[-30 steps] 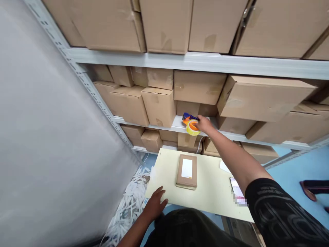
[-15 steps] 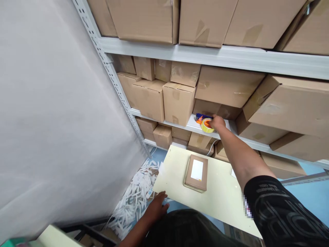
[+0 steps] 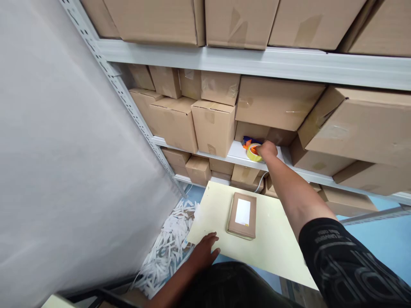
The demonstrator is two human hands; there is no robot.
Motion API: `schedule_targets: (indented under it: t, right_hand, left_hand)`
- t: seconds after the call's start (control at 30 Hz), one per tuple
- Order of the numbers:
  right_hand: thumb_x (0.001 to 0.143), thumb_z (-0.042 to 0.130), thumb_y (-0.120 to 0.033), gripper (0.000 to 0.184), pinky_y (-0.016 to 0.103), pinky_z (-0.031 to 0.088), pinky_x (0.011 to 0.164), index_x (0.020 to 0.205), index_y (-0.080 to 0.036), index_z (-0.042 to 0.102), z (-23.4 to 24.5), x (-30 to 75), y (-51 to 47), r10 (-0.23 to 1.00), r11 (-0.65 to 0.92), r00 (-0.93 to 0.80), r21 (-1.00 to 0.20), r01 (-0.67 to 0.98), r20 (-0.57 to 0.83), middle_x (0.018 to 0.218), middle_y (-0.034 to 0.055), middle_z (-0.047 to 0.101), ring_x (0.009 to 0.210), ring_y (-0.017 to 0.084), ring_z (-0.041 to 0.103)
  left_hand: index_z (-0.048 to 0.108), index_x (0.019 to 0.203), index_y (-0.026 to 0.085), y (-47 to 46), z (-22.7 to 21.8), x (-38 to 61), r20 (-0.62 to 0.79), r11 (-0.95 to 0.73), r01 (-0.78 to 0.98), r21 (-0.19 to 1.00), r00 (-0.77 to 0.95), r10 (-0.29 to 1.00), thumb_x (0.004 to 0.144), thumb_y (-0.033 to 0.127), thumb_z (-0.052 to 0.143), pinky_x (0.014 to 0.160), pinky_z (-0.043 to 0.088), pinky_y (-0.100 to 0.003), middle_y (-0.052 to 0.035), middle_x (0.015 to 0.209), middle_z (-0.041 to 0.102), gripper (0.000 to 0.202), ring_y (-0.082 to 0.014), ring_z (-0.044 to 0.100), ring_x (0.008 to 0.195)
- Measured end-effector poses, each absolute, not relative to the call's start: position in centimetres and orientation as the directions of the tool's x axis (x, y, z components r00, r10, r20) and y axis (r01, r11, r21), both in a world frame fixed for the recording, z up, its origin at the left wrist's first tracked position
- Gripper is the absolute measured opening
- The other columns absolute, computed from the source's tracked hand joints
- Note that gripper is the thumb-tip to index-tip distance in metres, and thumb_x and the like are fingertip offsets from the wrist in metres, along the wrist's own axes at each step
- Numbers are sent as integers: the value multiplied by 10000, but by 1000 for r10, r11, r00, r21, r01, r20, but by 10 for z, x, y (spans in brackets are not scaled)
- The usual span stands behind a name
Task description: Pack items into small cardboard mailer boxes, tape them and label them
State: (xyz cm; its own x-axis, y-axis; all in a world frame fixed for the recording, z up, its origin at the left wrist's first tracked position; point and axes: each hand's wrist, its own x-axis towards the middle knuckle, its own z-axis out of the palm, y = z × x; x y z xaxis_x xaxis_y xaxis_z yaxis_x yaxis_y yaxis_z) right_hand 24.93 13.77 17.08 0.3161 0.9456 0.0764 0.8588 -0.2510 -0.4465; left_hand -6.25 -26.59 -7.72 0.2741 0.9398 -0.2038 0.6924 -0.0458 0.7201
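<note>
My right hand [image 3: 267, 149] reaches to the middle shelf, its fingers closed at a tape dispenser [image 3: 254, 153] with a yellow roll and orange parts. The hand hides the dispenser's handle. Right behind it lies a blue and orange object [image 3: 247, 141], partly covered. My left hand [image 3: 205, 251] hovers by the near left edge of the pale yellow table [image 3: 272, 248], empty, with thumb and fingers apart. On that table, between my two hands, a taped brown cardboard box [image 3: 234, 229] lies flat with a white label [image 3: 242, 212] on top.
Metal shelving [image 3: 180, 55] packed with cardboard boxes [image 3: 213, 128] fills the far side. A grey wall covering [image 3: 80, 171] hangs at the left. White paper strips [image 3: 163, 244] are heaped on the floor left of the table. A white cable [image 3: 261, 183] hangs below the middle shelf.
My left hand has moved up and slightly right, towards the table edge. The right hand stays at the tape dispenser on the shelf. The view has shifted slightly.
</note>
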Motion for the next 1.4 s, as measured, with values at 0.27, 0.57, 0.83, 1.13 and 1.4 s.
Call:
schedule_targets:
  t: [0.27, 0.57, 0.83, 1.13, 1.4]
  right_hand:
    - [830, 624, -328, 328, 380, 479, 927, 1097, -149, 692, 198, 270, 72, 903, 7, 215, -513, 858, 372, 1129, 160, 692, 1065, 283, 631]
    - [763, 623, -373, 240, 320, 511, 636, 925, -208, 687, -23, 266, -204, 789, -602, 100, -731, 322, -606, 852, 69, 733, 737, 228, 681]
    - [850, 640, -560, 432, 306, 578, 676, 1091, -204, 601, -92, 220, -234, 574, -808, -6, -565, -169, -819, 1112, 111, 676, 795, 190, 730]
    - [889, 560, -637, 456, 279, 513, 619, 910, -184, 604, -102, 281, -208, 624, -779, 255, -614, 129, -738, 931, 100, 701, 773, 195, 674]
    - [962, 323, -693, 624, 326, 535, 684, 946, -169, 661, -86, 306, -168, 690, -722, 308, -594, 354, -655, 955, 146, 744, 821, 239, 717]
  left_hand:
    - [687, 1274, 228, -259, -80, -81, -216, 33, 688, 725, 181, 959, 888, 405, 633, 1200, 400, -434, -110, 1461, 608, 429, -273, 546, 1382]
    - [614, 1368, 113, -102, -49, -23, -179, -184, 725, 663, 392, 902, 928, 396, 556, 1213, 350, -409, -179, 1497, 553, 526, -301, 500, 1403]
    - [416, 1505, 137, -16, -60, 59, -273, -251, 767, 591, 483, 832, 889, 402, 625, 1214, 267, -458, -193, 1638, 346, 703, -369, 318, 1510]
    - [552, 1160, 188, -127, -65, 0, -333, 51, 840, 541, 158, 930, 815, 469, 682, 890, 470, -350, -118, 1205, 623, 464, -282, 621, 1096]
    - [682, 983, 201, -114, -57, 11, -539, 269, 708, 653, 185, 822, 976, 651, 344, 845, 496, -393, -121, 1047, 760, 563, -308, 691, 1011]
